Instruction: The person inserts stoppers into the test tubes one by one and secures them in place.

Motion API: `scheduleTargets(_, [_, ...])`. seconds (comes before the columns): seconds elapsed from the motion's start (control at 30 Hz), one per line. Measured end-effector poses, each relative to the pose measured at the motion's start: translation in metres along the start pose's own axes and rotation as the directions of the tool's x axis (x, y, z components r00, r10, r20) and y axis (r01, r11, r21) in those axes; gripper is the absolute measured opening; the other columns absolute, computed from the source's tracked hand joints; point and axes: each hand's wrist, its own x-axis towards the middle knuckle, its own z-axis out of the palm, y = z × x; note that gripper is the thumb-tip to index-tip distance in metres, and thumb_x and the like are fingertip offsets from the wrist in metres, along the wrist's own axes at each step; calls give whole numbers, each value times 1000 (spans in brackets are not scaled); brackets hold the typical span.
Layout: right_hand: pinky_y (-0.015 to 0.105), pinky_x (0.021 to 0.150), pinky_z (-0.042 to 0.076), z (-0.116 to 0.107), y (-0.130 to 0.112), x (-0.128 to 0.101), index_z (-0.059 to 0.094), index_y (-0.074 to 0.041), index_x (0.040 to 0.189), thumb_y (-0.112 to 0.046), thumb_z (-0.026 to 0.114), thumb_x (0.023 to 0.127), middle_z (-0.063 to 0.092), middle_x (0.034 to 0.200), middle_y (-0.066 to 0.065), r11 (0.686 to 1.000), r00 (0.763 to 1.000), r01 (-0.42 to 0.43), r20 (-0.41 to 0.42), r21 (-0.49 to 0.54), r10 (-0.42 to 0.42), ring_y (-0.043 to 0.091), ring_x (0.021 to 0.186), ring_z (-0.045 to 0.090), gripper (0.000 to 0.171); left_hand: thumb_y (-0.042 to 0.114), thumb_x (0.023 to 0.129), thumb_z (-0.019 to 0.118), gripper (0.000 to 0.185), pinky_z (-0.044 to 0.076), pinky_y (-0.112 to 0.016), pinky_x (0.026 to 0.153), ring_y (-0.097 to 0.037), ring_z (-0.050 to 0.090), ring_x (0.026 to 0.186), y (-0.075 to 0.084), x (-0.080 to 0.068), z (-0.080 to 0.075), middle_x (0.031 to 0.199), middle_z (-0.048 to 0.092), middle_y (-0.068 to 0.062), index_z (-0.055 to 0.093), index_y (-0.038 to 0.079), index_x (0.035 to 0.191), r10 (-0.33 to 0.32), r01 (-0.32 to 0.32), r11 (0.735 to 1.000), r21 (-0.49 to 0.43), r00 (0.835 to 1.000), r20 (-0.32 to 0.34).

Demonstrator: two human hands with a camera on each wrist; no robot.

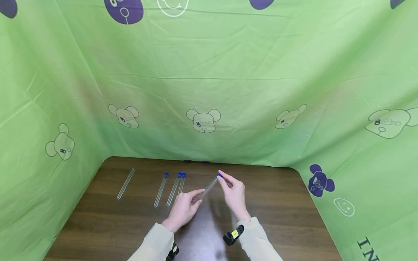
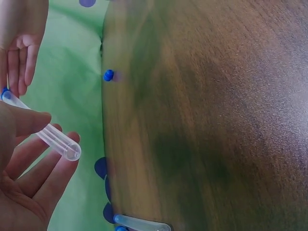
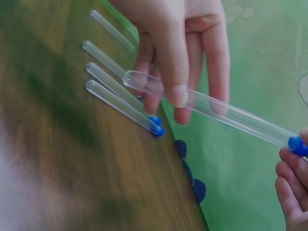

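I hold a clear test tube [image 1: 209, 187] slanted above the brown table [image 1: 267, 203]. My left hand [image 1: 196, 197] grips its rounded closed end between thumb and fingers. My right hand [image 1: 222, 177] pinches the blue cap [image 1: 219, 175] at the other end. In the right wrist view the tube [image 3: 231, 115] runs under the left hand's thumb [image 3: 173, 72] to the cap [image 3: 298, 144]. The left wrist view shows the tube's round end [image 2: 67, 148] across my left fingers [image 2: 43, 183].
Three blue-capped tubes [image 1: 173, 190] lie side by side left of my hands, and an uncapped tube [image 1: 125, 183] lies farther left. A small blue cap [image 2: 109, 75] sits near the table's back edge. Green printed cloth [image 1: 209, 90] walls the table on three sides.
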Motion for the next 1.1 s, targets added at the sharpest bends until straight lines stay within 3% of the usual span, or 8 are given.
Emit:
scheduleTargets(0.33, [24, 81, 56, 9, 3, -5, 72, -15, 128, -8, 79, 90, 76, 98, 8, 996, 1000, -1, 13, 85, 0, 19, 87, 74, 39, 4, 90, 76, 38, 57, -24, 72, -11, 72, 87, 1, 2, 1, 102, 76, -6, 70, 6, 128, 9, -9, 1000, 10, 1000, -11])
scheduleTargets(0.6, [22, 80, 56, 13, 3, -6, 69, -9, 131, -5, 77, 91, 76, 99, 13, 993, 999, 42, -1, 109, -42, 25, 88, 74, 41, 3, 91, 76, 38, 57, -23, 73, -12, 72, 88, 2, 2, 1, 103, 76, -7, 70, 6, 128, 1, -1, 1000, -13, 1000, -11])
scheduleTargets(0.83, [23, 82, 56, 14, 1, -6, 66, -8, 134, -2, 75, 92, 76, 101, 13, 993, 999, 16, 27, 117, -20, 27, 90, 74, 44, 4, 91, 75, 38, 57, -23, 73, -12, 72, 87, 2, 1, 0, 102, 76, -7, 70, 7, 129, -1, 1, 1000, -10, 1000, -12])
scheduleTargets(1.1, [21, 80, 56, 13, -14, -6, 66, 0, 132, 5, 74, 90, 74, 98, 19, 992, 999, 7, 31, 123, -11, 34, 89, 73, 42, 4, 91, 75, 38, 57, -23, 74, -12, 72, 89, 1, 2, 0, 103, 76, -8, 70, 6, 129, -3, 2, 1000, -23, 1000, -10])
